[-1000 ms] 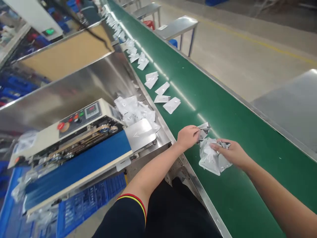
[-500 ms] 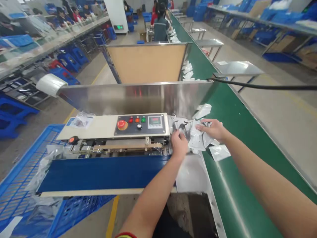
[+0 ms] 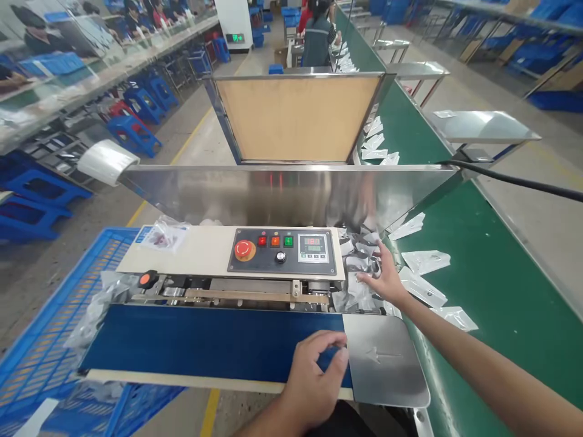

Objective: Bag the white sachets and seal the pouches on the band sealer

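"what's beside the band sealer (image 3: 282, 261)?"
"a plastic crate (image 3: 45, 328) on its left, a conveyor belt (image 3: 510, 291) on its right."
"and on the belt?"
"foil pouches (image 3: 426, 262), just right of the sealer."

Bright, even indoor light, seemingly from overhead, with only faint, soft shadows on the pale concrete floor (image 3: 182, 182). Strong, streaky glare across the polished stainless steel hood (image 3: 291, 197), small hot glints on the silvery foil pouches (image 3: 426, 261), and a dull sheen on the green conveyor belt (image 3: 510, 273). Slight motion blur on the left hand (image 3: 316, 373). Wide-angle bowing toward the frame edges, most plain along the long grey workbench (image 3: 91, 76) at upper left. Distant details soft and smeared, too small for sharp focus.
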The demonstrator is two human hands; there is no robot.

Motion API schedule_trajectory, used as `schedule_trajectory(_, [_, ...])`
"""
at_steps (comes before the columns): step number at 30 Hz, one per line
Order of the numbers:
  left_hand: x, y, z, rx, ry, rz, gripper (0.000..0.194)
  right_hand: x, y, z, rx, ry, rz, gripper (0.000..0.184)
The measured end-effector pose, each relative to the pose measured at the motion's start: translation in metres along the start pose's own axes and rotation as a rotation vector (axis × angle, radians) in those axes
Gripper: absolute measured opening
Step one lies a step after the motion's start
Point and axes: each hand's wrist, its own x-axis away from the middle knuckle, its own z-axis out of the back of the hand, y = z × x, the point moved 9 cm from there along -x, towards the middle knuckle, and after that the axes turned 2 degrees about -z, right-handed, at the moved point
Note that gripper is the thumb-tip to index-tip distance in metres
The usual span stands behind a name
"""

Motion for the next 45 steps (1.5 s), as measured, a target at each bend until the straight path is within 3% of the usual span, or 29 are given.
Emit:
schedule_trajectory(3, [0.0, -0.004, 0.021, -0.031, 0.106, -0.004, 0.032, 0.012, 0.006, -0.004, -0.042, 0.01, 0.053, 0.134])
schedule_trajectory(6, [0.009, -0.009, 0.037, -0.052, 0.228, 0.05, 0.037, 0.013, 0.017, -0.012, -0.006, -0.031, 0.004, 0.132])
schedule_trajectory(9, [0.025, -0.013, 0.048, -0.052, 0.323, 0.103, 0.04, 0.013, 0.02, -0.02, 0.037, -0.116, -0.016, 0.141])
schedule_trajectory(11, [0.035, -0.014, 0.052, -0.057, 0.358, 0.111, 0.041, 0.015, 0.02, -0.018, -0.004, -0.099, 0.002, 0.144])
schedule_trajectory(15, [0.05, -0.017, 0.056, -0.072, 0.389, 0.125, 0.041, 0.022, 0.025, -0.01, -0.07, -0.059, 0.006, 0.133])
schedule_trajectory(20, [0.052, -0.023, 0.06, -0.068, 0.412, 0.171, 0.047, 0.025, 0.04, -0.03, 0.011, -0.314, -0.1, 0.15])
schedule_trajectory(22, [0.049, -0.026, 0.06, -0.052, 0.413, 0.176, 0.05, 0.023, 0.038, -0.036, -0.041, -0.357, -0.122, 0.154])
schedule_trajectory(26, [0.037, -0.027, 0.058, -0.036, 0.374, 0.141, 0.05, 0.021, 0.033, -0.032, -0.203, -0.281, -0.134, 0.126])
schedule_trajectory(30, [0.03, -0.025, 0.059, -0.024, 0.374, 0.115, 0.049, 0.034, 0.043, -0.004, -0.279, -0.119, -0.176, 0.099])
schedule_trajectory(34, [0.031, -0.025, 0.065, -0.007, 0.403, 0.133, 0.052, 0.074, 0.084, 0.05, -0.351, 0.031, -0.393, 0.083])
schedule_trajectory(37, [0.039, -0.025, 0.073, -0.003, 0.451, 0.125, 0.053, 0.126, 0.126, 0.111, -0.132, 0.127, -0.548, 0.072])
schedule_trajectory(39, [0.046, -0.026, 0.077, -0.004, 0.479, 0.128, 0.053, 0.165, 0.147, 0.145, 0.113, 0.095, -0.558, 0.067])
schedule_trajectory(42, [0.059, -0.03, 0.077, -0.007, 0.512, 0.145, 0.053, 0.229, 0.175, 0.174, 0.285, 0.084, -0.675, 0.065])
schedule_trajectory(45, [0.068, -0.036, 0.068, 0.008, 0.547, 0.167, 0.052, 0.289, 0.199, 0.187, 0.283, 0.259, -1.05, 0.075])
